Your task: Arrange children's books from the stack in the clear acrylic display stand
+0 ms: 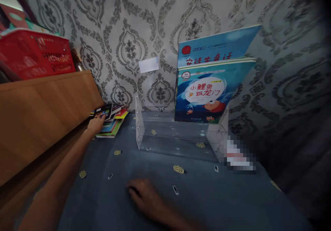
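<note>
My left hand (96, 124) reaches to the far left, its fingers closed on the edge of a dark-covered book (106, 111) on top of a pile of books (111, 129). Green, yellow and red edges show lower in that pile. Near the front, my right hand (146, 197) is loosely curled low over the blue cloth, slightly blurred, with nothing visible in it. Ahead of it stands a clear plastic book rack (139, 127) with stepped tiers. Two picture-book covers, a blue one (217, 46) behind and a teal one with a fish (204, 93) in front, stand upright at its right side.
A wooden panel (49, 113) runs along the left, with a red basket (38, 53) on top. Patterned wallpaper (129, 44) with a white wall plate (148, 64) rises behind the rack. A blurred-out item (239, 157) lies right of the rack; dark curtain fabric (292, 138) hangs beyond.
</note>
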The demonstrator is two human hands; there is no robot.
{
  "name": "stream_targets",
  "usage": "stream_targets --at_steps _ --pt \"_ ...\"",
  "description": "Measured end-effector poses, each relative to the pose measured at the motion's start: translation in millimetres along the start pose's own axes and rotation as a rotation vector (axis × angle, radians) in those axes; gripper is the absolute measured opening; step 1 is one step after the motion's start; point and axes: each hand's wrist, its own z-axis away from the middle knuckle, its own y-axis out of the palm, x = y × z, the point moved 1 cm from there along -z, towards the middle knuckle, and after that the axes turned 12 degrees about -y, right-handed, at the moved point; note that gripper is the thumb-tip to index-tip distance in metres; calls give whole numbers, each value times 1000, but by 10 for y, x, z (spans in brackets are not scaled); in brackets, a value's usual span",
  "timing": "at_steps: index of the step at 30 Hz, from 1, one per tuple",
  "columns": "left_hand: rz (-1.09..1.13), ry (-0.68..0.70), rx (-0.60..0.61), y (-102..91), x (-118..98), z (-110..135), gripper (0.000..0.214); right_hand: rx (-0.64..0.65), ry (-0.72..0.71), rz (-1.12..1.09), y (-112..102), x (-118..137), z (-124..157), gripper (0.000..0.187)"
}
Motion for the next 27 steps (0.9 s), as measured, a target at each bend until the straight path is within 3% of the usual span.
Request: stream_targets --at_steps 9,14,20,27 --pt "19 -44 -59 74 -100 545 54 24 56 -48 -62 100 -34 29" --pt "30 -32 -71 218 -153 777 52 37 45 -49 -67 109 -34 30" --pt "49 -27 -39 393 -256 1112 53 28 7 -47 -42 78 -48 29" --pt "55 38 45 338 -338 1540 53 2 -23 -44 -32 71 -35 28"
